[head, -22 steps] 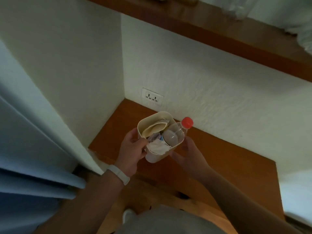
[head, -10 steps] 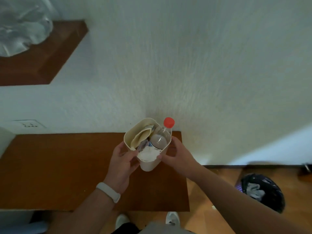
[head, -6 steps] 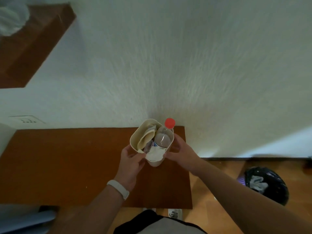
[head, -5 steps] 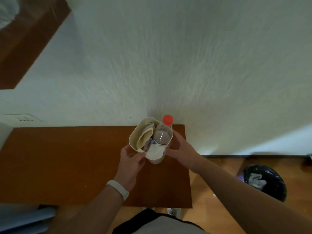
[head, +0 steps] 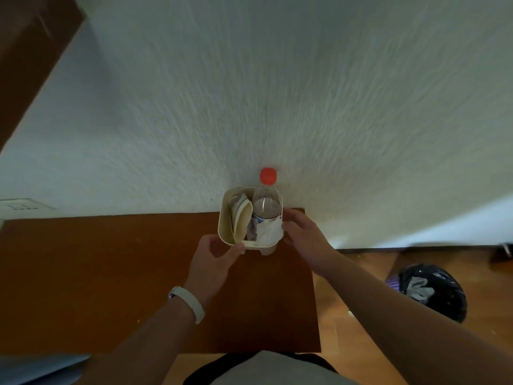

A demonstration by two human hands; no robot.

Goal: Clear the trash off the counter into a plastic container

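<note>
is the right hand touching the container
Touching. The head view shows the right hand with its fingers pressed against the right side of the container, no gap visible.

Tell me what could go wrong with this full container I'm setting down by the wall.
1. The bottle sticks up well above the container rim, so it may tip out if bumped.
2. The container sits near the counter right edge, above the floor bin; a nudge from the right hand could push it off.
3. The left hand looks barely in contact, so support may be one-sided.
</note>
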